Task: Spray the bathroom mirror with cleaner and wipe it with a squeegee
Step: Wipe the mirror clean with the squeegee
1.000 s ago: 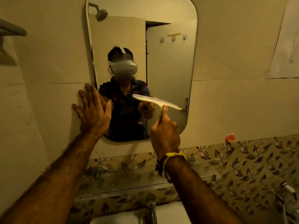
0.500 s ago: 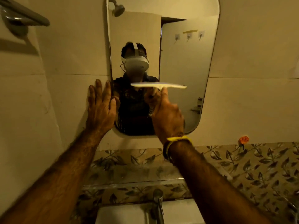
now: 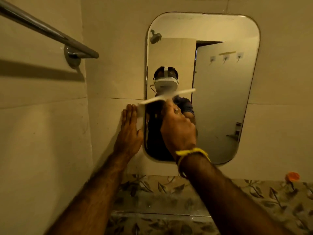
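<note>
A tall mirror (image 3: 225, 99) with rounded corners hangs on the beige tiled wall. My right hand (image 3: 177, 131) grips the handle of a white squeegee (image 3: 166, 96). Its blade lies tilted against the glass near the mirror's left edge, its left end lower and reaching past the frame. My left hand (image 3: 129, 133) rests flat on the wall tile just left of the mirror, fingers pointing up and together. A yellow band circles my right wrist. No spray bottle is in view.
A metal towel bar (image 3: 49, 31) juts out at the upper left. Leaf-patterned tiles (image 3: 254, 200) run below the mirror. An orange hook (image 3: 292, 176) sticks to the wall at the lower right. The mirror reflects a person with a headset, a shower head and a door.
The squeegee has moved up and to the left across the glass and now tilts with its right end higher. My view has shifted left; the left hand stays on the wall.
</note>
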Demonstrator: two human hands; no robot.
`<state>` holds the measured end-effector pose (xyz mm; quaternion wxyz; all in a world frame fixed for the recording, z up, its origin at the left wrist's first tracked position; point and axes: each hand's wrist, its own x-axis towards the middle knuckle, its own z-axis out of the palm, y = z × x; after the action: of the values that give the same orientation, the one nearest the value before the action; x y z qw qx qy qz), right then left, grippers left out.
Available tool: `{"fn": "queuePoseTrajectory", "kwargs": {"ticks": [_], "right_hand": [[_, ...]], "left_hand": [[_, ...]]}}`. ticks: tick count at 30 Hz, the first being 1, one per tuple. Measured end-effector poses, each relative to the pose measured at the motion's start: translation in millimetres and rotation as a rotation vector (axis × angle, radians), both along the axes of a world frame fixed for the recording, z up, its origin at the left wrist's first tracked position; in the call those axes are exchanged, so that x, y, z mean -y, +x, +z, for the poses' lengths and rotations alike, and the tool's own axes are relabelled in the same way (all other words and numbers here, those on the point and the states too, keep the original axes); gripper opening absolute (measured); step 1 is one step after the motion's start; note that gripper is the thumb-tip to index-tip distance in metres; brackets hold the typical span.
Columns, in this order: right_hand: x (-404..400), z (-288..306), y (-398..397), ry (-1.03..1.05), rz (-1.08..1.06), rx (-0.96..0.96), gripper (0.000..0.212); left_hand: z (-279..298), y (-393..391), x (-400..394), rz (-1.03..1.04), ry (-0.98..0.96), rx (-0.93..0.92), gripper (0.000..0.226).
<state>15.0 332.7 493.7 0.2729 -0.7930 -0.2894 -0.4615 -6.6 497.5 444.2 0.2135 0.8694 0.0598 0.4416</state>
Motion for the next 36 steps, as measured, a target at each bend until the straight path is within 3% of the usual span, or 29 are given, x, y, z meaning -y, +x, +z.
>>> {"fn": "queuePoseTrajectory", "kwargs": {"ticks": [4,7,11,17,24,31,36], "right_hand": [[-18,20,-2,-0.045,0.036,0.015,0.065],[0,-26,-3,-0.093,0.004,-0.014,0.062],[30,-77,-5,-0.153,-0.102,-0.070,0.070],[12,-12,10,-0.006,-0.084,0.037,0.056],[53,-67,9,-0.080,-0.130,-0.107,0.057],[46,-11,34,0.093,-0.092,-0.014,0.053],[70,-79,24,0.022,-0.165,-0.091,0.056]], "left_hand": [[-3,0,0,0.025,0.058,0.013,0.074],[-6,4,-9,0.168,0.110,-0.043,0.076],[-9,6,-18,0.199,0.160,-0.094,0.083],[-20,31,-7,0.356,0.167,-0.036,0.072],[-33,43,-20,0.377,0.226,0.089,0.067],[-38,57,-16,0.497,0.216,0.129,0.062],[-38,56,-18,0.448,0.229,0.136,0.068]]}}
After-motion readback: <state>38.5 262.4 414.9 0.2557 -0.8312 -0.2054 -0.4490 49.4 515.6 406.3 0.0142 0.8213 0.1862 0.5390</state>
